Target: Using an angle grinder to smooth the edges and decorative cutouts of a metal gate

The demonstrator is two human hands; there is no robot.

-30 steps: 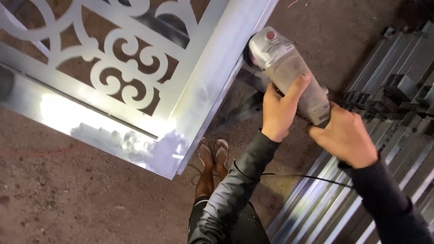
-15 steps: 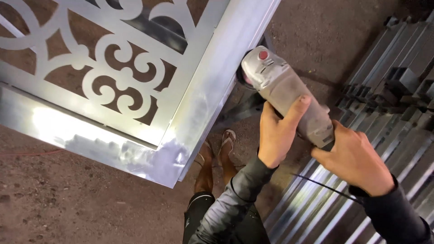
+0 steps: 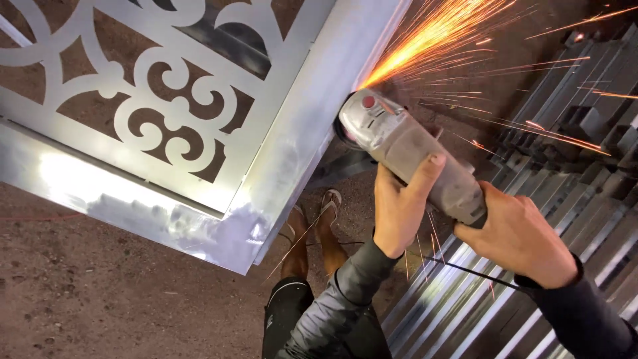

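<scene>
Grey angle grinder (image 3: 415, 159) sparks against metal frame (image 3: 312, 119).

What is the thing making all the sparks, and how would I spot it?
Find the big silvery metal frame with curly cut-out patterns. At its right edge, where the orange sparks shoot out, sits a grey angle grinder, gripped by the left hand and right hand. It alone has a round red button on its head.
</scene>
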